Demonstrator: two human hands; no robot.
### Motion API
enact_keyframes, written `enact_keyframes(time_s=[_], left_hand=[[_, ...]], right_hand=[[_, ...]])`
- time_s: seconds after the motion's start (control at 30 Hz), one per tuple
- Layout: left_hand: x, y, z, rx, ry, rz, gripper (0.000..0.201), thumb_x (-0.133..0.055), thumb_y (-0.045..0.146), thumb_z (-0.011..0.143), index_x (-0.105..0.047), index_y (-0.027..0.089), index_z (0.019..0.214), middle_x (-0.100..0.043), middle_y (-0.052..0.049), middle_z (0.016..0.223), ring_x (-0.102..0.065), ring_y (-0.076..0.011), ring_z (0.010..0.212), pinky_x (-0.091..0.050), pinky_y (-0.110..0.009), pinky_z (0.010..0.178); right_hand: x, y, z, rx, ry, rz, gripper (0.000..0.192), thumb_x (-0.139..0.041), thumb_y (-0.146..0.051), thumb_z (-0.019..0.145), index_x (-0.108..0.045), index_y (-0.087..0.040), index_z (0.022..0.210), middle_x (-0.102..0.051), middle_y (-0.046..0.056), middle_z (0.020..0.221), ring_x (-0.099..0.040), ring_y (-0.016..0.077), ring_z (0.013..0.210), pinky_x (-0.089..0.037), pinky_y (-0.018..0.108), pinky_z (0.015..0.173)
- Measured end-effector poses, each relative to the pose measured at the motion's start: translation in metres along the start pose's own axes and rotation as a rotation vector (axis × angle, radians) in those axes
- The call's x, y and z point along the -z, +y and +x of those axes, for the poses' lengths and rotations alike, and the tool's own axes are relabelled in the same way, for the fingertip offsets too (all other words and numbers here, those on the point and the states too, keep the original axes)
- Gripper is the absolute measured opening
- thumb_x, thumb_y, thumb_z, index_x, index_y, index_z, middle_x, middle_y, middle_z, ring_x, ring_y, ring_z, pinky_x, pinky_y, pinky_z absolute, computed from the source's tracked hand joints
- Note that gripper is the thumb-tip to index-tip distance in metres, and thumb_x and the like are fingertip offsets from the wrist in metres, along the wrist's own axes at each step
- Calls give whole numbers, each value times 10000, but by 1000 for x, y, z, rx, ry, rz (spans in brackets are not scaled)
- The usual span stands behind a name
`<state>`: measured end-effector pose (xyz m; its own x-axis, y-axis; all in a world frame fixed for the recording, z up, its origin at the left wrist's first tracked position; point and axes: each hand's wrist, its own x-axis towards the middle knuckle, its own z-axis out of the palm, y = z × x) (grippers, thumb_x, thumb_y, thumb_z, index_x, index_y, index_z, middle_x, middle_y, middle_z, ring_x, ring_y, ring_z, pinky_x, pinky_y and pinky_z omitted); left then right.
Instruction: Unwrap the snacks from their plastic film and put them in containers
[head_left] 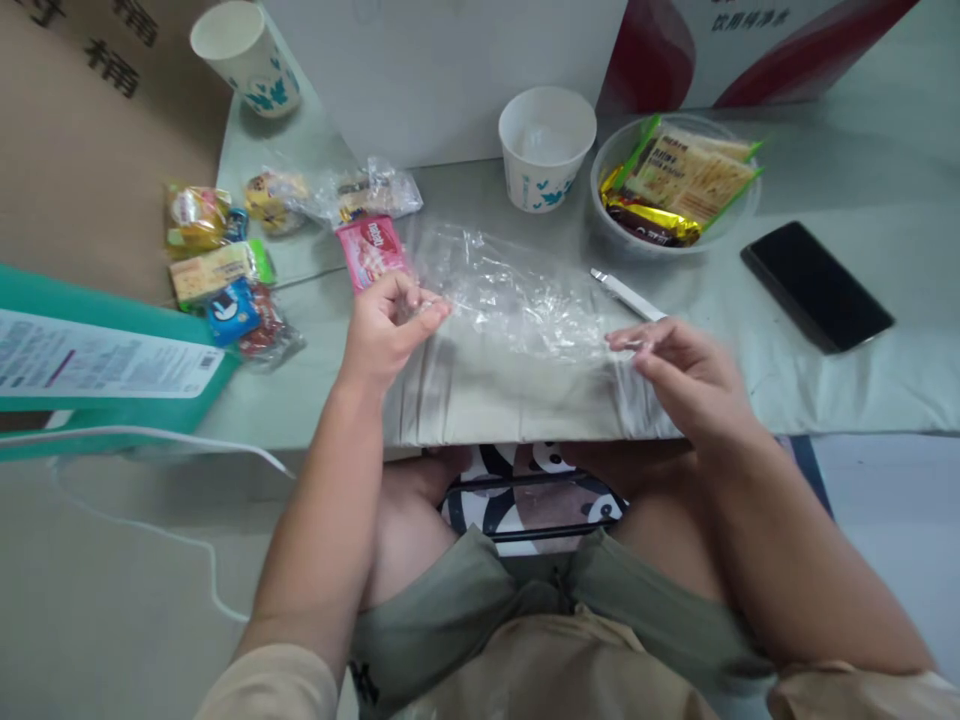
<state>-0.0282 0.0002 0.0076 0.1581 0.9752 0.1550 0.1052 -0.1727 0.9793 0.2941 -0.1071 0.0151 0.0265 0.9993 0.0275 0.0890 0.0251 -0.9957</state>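
A clear plastic bag (517,305) is pinched by the left hand (386,330) and the right hand (694,380), between them; beyond the right hand, "饮用纯净水" is printed on a red-and-white box (660,60).

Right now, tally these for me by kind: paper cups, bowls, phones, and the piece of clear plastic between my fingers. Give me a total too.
Paper cups: 2
Bowl: 1
Phone: 1
Piece of clear plastic: 1
Total: 5
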Motion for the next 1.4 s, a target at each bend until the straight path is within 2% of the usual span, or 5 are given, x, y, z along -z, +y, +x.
enact_keyframes(time_s=[0.37,0.7,1.03,1.23,1.4], left_hand=[[-13,11,-2,146,55,-88,565,-906,550,618,-457,206,630,-624,7,634,-589,-95,586,-436,-214,515],[-13,18,-1,355,233,108,236,-676,205,757,-492,207,609,-570,50,524,-405,-62,361,-239,-222,353],[-10,9,-7,230,51,549,236,-710,313,797,-527,200,700,-543,40,639,-489,-107,598,-377,-257,609],[-26,15,-11,175,23,843,417,-770,326,826,-649,197,1204,-715,-99,1203,-661,-239,1007,-500,-378,943],[-33,7,-5,119,-123,753,538,-770,202,796,-611,214,1309,-739,-87,1101,-655,-279,1072,-493,-424,979]], right_hand=[[-21,15,5,-8,315,131,340,-735,-546,882,-580,-249,823,-765,4,885,-739,201,982,-516,431,1048],[-16,4,11,-272,394,-325,406,-672,-434,854,-521,-244,1179,-556,-96,535,-491,134,406,-392,270,453],[-15,-25,-11,-515,-70,-1154,863,-575,-503,886,-343,-118,1622,-732,102,747,-665,333,687,-484,427,643],[-4,-35,-22,-82,200,-1266,712,-559,-607,908,-563,-148,1453,-674,210,1096,-666,398,1006,-544,540,843],[-23,-20,15,156,-90,-1050,681,-673,-445,844,-542,-147,1442,-647,221,1309,-616,399,1227,-508,565,1035]])
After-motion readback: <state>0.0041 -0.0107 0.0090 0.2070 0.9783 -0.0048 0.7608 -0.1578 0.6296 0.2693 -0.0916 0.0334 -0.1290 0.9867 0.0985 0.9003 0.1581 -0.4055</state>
